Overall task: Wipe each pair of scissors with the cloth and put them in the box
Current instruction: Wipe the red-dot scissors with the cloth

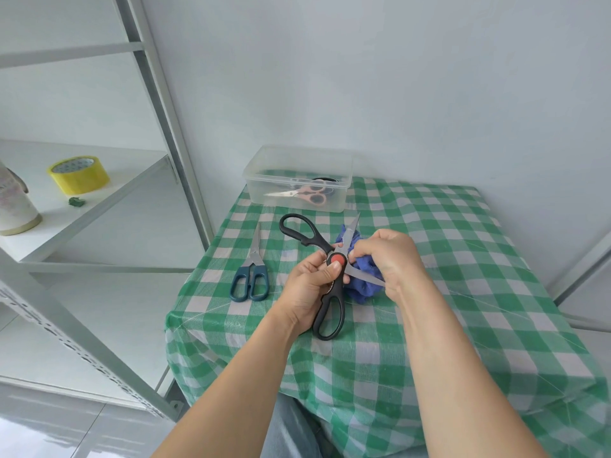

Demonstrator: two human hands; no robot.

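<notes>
Centre frame, the left hand (307, 289) grips open black scissors (334, 292) at the pivot, the right hand (393, 259) pinches cloth (365, 285) round one blade.

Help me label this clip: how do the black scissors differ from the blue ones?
The black scissors are gripped by the left hand, blades spread wide, the right hand holding the cloth against them; the blue scissors lie closed on the table, untouched. The black pair has a red pivot and looks larger than the blue pair. Both have grey blades and are outside the box.
</notes>
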